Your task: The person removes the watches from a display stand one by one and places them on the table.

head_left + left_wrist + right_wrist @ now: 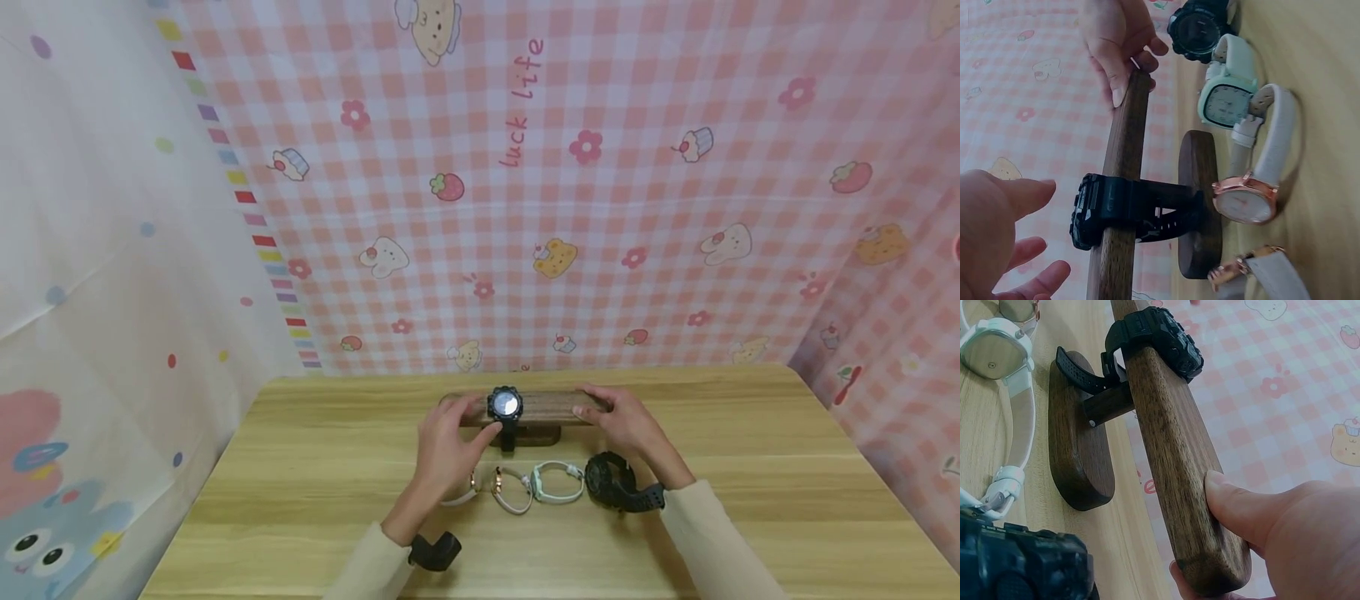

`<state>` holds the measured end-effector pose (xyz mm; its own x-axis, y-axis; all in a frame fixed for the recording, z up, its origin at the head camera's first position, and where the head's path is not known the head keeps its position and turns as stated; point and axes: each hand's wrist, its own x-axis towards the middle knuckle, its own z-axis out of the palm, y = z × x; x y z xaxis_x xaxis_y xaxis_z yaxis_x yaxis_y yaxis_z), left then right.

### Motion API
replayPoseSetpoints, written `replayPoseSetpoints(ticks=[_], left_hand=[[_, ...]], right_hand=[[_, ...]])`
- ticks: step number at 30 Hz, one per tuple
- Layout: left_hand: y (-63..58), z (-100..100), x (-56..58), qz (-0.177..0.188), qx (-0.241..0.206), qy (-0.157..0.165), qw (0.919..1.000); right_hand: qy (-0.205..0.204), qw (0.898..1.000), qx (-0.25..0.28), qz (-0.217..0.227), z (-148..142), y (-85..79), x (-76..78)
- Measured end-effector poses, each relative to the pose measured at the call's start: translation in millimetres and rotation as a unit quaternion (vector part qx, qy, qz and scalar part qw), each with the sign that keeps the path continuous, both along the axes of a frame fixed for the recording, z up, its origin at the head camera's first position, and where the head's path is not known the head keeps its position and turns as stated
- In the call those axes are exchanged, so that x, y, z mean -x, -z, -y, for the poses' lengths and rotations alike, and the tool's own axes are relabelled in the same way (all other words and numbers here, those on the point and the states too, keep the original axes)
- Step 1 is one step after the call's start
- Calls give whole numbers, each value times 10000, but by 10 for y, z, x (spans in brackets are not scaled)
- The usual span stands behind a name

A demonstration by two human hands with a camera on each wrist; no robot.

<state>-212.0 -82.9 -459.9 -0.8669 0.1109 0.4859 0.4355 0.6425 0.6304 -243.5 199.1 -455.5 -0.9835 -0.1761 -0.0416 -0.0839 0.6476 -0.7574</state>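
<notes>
A black digital watch (506, 403) is strapped round the bar of a dark wooden watch stand (551, 407), left of its middle, and its strap tail hangs below the bar. My right hand (618, 417) grips the bar's right end, with the thumb (1241, 503) on one face. Beside the black watch, my left hand (447, 442) is held with its fingers spread and relaxed; in the left wrist view the left hand (1004, 231) stands apart from bar and watch. The stand's base (1079, 444) rests on the table.
In front of the stand lie a mint-green watch (557, 482), a white-strapped watch with rose-gold case (512, 490), another similar watch (461, 497) partly hidden by my left hand, and a chunky black watch (611, 482) near my right wrist. A pink checked cloth (637, 200) hangs behind the table.
</notes>
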Motion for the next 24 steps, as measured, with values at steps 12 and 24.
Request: replayPoseSetpoints(ticks=[12, 24], left_hand=[[-4, -201, 212, 541, 709, -263, 9957], [47, -290, 251, 257, 1063, -424, 9931]], right_hand=[[27, 10000, 17, -26, 4, -2, -6], [10, 10000, -22, -49, -3, 24, 11]])
